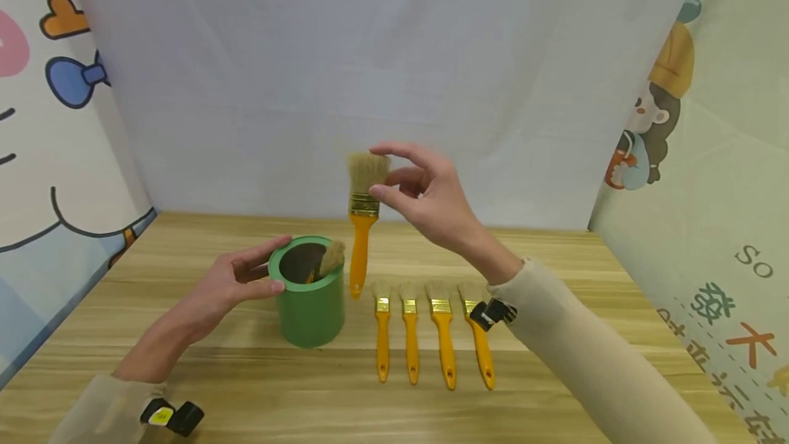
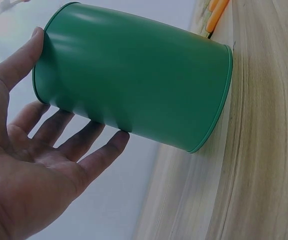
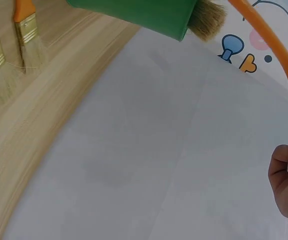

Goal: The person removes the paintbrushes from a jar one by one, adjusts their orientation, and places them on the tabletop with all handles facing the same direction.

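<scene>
A green can (image 1: 311, 314) stands upright on the table, with a paintbrush (image 1: 333, 257) inside it, bristles poking above the rim. My left hand (image 1: 237, 276) holds the can from its left, the thumb at the near rim and the fingers on the far side. In the left wrist view, that hand (image 2: 43, 165) touches the can's wall (image 2: 133, 75) with thumb and fingertips. Up and to the right of the can, my right hand (image 1: 425, 190) pinches a wide paintbrush (image 1: 360, 245) near its ferrule and bristles. Its orange handle hangs downward, clear of the tabletop.
Several more orange-handled paintbrushes (image 1: 442, 334) lie in a row right of the can, bristles pointing away. A wood-grain table (image 1: 246, 389) carries everything. White cloth (image 1: 345, 53) hangs behind it, with printed cloths (image 1: 727, 177) at both sides.
</scene>
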A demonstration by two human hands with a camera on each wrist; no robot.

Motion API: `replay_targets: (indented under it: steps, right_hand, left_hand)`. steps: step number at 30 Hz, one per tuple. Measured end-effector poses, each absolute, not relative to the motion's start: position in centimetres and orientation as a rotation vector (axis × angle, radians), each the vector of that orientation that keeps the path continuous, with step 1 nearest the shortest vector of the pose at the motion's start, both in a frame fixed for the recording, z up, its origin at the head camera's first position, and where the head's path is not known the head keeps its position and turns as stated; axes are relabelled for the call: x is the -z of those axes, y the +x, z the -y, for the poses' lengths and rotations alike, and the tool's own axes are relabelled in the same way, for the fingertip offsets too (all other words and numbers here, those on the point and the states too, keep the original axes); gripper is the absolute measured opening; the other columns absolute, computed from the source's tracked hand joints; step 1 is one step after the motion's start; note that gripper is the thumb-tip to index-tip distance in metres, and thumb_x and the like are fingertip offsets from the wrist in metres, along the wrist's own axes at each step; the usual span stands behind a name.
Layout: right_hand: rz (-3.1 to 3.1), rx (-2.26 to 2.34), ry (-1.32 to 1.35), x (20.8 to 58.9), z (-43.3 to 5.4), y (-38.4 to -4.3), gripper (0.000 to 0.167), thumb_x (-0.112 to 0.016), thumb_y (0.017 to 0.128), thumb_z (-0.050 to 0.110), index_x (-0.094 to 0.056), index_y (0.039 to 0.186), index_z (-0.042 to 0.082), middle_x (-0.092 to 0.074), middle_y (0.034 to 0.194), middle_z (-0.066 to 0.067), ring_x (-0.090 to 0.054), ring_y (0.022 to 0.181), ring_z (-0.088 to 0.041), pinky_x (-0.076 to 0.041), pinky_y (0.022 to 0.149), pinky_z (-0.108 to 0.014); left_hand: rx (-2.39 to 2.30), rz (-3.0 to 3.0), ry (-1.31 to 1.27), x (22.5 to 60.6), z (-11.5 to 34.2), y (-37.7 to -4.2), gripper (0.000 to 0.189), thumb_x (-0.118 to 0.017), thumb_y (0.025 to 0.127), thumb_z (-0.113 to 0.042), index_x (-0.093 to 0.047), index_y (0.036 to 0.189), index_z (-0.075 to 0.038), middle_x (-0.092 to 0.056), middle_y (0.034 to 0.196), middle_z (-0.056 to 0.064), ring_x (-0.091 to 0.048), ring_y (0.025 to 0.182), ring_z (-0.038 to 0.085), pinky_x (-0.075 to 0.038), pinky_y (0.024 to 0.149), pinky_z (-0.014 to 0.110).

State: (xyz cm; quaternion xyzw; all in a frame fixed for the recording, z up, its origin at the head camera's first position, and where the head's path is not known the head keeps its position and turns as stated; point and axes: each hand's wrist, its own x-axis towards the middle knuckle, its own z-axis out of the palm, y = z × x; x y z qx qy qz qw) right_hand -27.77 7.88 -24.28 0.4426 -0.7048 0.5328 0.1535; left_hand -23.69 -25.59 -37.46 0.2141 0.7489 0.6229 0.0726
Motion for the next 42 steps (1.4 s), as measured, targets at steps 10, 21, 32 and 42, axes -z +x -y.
replay_targets:
  steps: [10, 21, 32, 42]
  right_hand:
    - [2.156, -1.514, 1.194, 26.7, -10.6, -27.0, 0.044, -0.074, 0.095, -0.006, -0.065, 0.137, 0.001, -0.078, 0.087, -0.007, -0.034, 0.049, -0.017, -0.031, 0.051, -0.03]
    - [2.292, -1.496, 1.127, 29.0, -13.7, -25.9, 0.045, -0.073, 0.096, -0.005, -0.065, 0.14, 0.003, -0.077, 0.086, -0.005, -0.033, 0.049, -0.015, -0.032, 0.052, -0.029]
    - [2.412, -1.491, 1.007, 30.2, -16.9, -24.9, 0.045, -0.072, 0.098, -0.002, -0.064, 0.142, 0.006, -0.078, 0.091, -0.009, -0.033, 0.047, -0.013, -0.035, 0.053, -0.03]
    - [2.45, -1.526, 0.932, 31.4, -20.1, -24.6, 0.044, -0.072, 0.097, -0.005, -0.063, 0.14, 0.0, -0.078, 0.089, -0.013, -0.033, 0.048, -0.012, -0.038, 0.053, -0.031]
  left_hand:
    - [-1.863, -2.26, 0.649, 37.3, 25.7, -23.7, 0.07, -0.071, 0.101, -0.009, -0.04, 0.164, -0.009, -0.04, 0.165, 0.015, -0.04, 0.145, 0.047, -0.052, 0.099, 0.031]
    - [-1.851, -2.264, 0.639, 37.2, 25.7, -23.6, 0.071, -0.071, 0.101, -0.01, -0.038, 0.164, -0.008, -0.038, 0.166, 0.016, -0.038, 0.147, 0.048, -0.051, 0.099, 0.03]
    - [-1.843, -2.272, 0.64, 37.4, 25.6, -23.7, 0.071, -0.071, 0.101, -0.01, -0.038, 0.164, -0.007, -0.039, 0.165, 0.015, -0.039, 0.146, 0.047, -0.051, 0.099, 0.03]
    - [-1.849, -2.268, 0.643, 37.4, 25.6, -23.7, 0.071, -0.071, 0.101, -0.009, -0.038, 0.164, -0.007, -0.04, 0.165, 0.014, -0.04, 0.146, 0.048, -0.052, 0.099, 0.031]
